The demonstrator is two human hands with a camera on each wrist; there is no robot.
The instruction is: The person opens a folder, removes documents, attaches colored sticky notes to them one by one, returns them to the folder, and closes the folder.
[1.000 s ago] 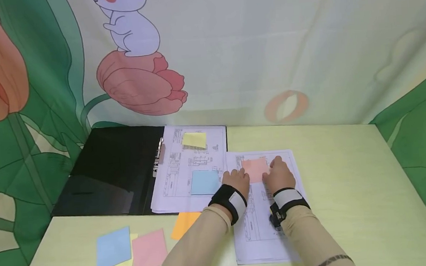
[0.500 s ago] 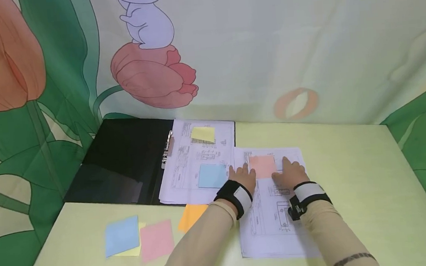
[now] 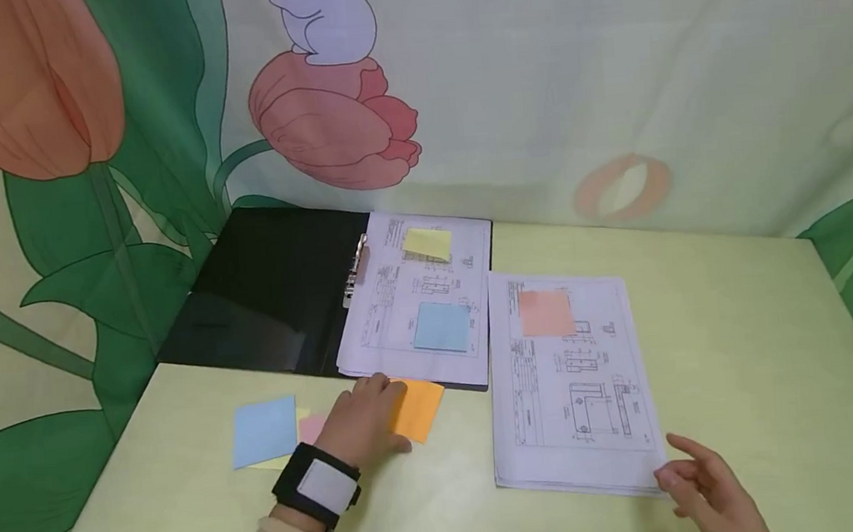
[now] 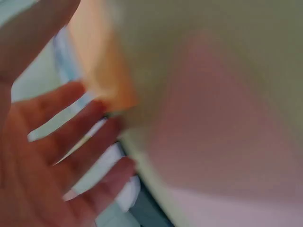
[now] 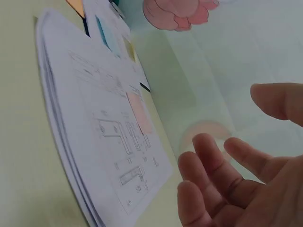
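My left hand [image 3: 356,426] is over the left edge of an orange sticky note [image 3: 421,408] on the table, fingers loosely spread. In the left wrist view its fingertips come up to the orange note, with no clear pinch; whether they touch is blurred. My right hand [image 3: 707,490], fingers loosely bent and holding nothing, is beside the lower right corner of a stack of printed drawings [image 3: 540,374]. A salmon-pink sticky note [image 3: 546,313] lies on the upper part of that stack. In the right wrist view the thumb stands apart from the fingers.
An open black folder [image 3: 269,278] lies at the back left, its metal clip [image 3: 355,271] beside more drawings. Those bear a yellow note [image 3: 428,243] and a blue note [image 3: 442,327]. Another blue note [image 3: 265,431] and a partly covered pink note [image 3: 311,427] lie near my left arm.
Both hands have left the salmon-pink note, which stays on the stack. My left hand has moved left and down to the orange note; my right has drawn back toward the lower right.
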